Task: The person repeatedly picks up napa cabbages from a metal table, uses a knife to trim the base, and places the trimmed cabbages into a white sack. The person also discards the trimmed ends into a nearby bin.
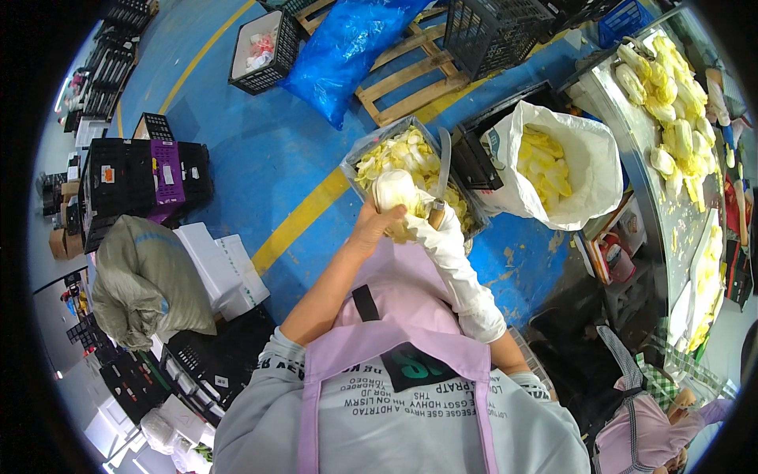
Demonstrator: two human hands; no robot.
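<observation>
My left hand (374, 227) grips a pale napa cabbage (395, 191) from its left side, the white base pointing away from me. In a white glove, my right hand (433, 234) is closed around the wooden handle of a knife (445, 162). The long, slightly curved blade points up and away, just right of the cabbage. The gloved fingers are close against the cabbage; whether they also hold it, I cannot tell. Below both hands stands a crate (353, 162) filled with loose yellow and white cabbage leaves (408, 155).
Right of the crate, a white sack (594, 170) holds more yellow leaves. A metal table (604, 99) at far right carries several cabbages. Beyond lie a blue plastic bag (343, 51) and a wooden pallet (422, 87). Stacked black crates (122, 178) and a bulging sack (150, 276) stand left.
</observation>
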